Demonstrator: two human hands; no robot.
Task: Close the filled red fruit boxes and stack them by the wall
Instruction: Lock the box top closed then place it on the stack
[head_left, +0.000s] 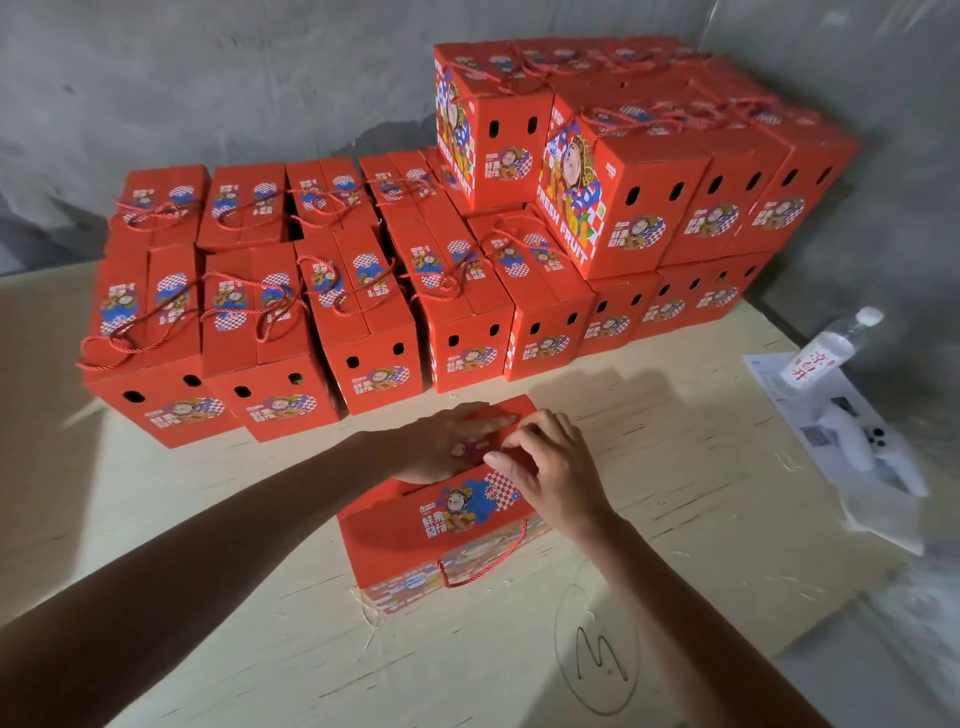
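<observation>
A red fruit box (415, 535) stands alone on the pale board in front of me, its red cord handle (488, 564) hanging down the near side. My left hand (441, 447) lies flat on the far top flap, pressing it down. My right hand (550, 467) pinches the edge of the top flap at the box's right end. Behind it, several closed red boxes (363, 322) stand in rows against the grey wall, with a higher stack (623, 171) at the back right.
The pale wooden board (675, 467) carries everything; its right edge drops off near a water bottle (826, 353), a white controller (862, 441) and papers (810, 410). A pencilled oval with a letter (597, 654) marks the board near me.
</observation>
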